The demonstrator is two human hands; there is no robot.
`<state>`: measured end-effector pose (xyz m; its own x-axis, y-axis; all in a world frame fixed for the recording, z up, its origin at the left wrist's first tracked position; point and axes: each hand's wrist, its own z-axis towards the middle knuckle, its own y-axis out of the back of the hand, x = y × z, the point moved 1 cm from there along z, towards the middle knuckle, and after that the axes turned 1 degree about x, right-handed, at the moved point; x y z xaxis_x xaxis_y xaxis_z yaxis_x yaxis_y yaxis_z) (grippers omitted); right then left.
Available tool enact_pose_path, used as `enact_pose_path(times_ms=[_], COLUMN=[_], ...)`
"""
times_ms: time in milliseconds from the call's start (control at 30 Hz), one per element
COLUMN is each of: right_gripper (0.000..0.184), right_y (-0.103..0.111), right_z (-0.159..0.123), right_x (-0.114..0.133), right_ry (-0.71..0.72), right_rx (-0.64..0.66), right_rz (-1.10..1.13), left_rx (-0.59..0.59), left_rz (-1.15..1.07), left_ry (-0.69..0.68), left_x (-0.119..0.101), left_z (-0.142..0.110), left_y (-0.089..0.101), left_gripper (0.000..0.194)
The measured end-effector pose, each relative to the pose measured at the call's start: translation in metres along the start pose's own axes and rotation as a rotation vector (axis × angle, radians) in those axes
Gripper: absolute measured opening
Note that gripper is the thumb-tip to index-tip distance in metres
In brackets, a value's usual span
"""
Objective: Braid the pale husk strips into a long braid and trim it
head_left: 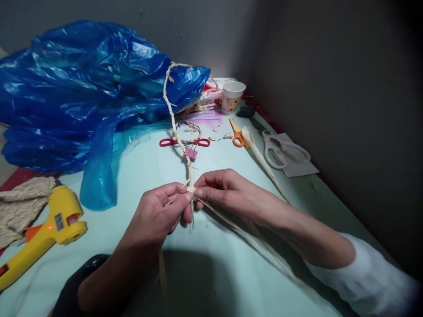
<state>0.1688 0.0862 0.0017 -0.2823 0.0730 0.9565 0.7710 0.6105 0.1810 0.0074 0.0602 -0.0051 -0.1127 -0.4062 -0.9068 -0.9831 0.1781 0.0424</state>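
2 hands, left (161, 207) and right (224, 189), pinched braided cord (170, 110) between fingertips; glue gun (59, 220) lay near left, open tabletop (119, 226) between.

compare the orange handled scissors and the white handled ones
The orange-handled scissors look smaller; the white-handled scissors look larger, with wider loops. The orange pair's loops touch the table, while the white pair lies partly over a pale card. Both lie unheld.
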Motion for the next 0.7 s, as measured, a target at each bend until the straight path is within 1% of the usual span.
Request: enact_pose_path(times_ms=[100, 233, 400, 467, 567, 700], right_gripper=[0.024, 0.022, 0.022, 0.022, 0.022, 0.024], right_y=[0.0002, 0.0006, 0.0055, 0.0069, 0.0072, 0.0054], right_z=[0.0002, -0.0004, 0.0007, 0.0018, 0.0031, 0.0028], right_x=[0.0005, -0.0006, -0.0024, -0.0035, -0.0043, -0.0044], right_ry=[-0.007, -0.034, 0.081, 0.083, 0.041, -0.056], right_rx=[-0.033, -0.002, -0.080, -0.094, -0.083, -0.025], right_rz=[-0.034, 0.015, -0.158, -0.169, -0.108, 0.057], left_rx=[-0.012, 0.011, -0.015, -0.016, -0.013, -0.002], left_rz=[0.035, 0.032, 0.082, 0.074, 0.074, 0.058], left_ry=[-0.020, -0.035, -0.043, -0.034, -0.029, -0.018], left_x=[0.0001, 0.0002, -0.0004, -0.0006, -0.0012, -0.0020], left_z=[-0.0004, -0.0004, -0.0006, -0.0008, -0.0010, -0.0014], left_y=[0.0001, 0.0004, 0.0008, 0.0007, 0.0009, 0.0006], left_gripper=[0.016, 0.015, 0.017, 0.016, 0.016, 0.016])
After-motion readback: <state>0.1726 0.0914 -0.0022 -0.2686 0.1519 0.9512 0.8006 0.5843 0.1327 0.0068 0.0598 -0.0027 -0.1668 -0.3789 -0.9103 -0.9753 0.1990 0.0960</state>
